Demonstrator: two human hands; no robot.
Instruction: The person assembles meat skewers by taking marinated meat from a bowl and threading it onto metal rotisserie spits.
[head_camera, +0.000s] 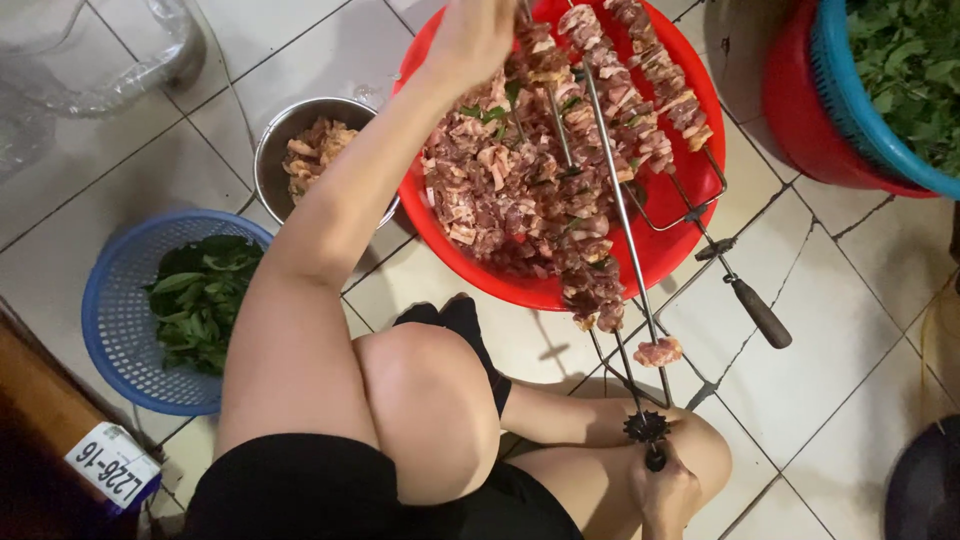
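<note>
Head view: the right hand (665, 490) has its grip closed around the dark handle of a multi-pronged skewer (625, 215) loaded with meat, lying across the red basin (690, 180). The left hand (470, 40) reaches over that basin's meat; I cannot tell its grip.

home kitchen floor | white floor tiles (850, 300) | red meat basin (690, 190) | blue herb basket (110, 320)
</note>
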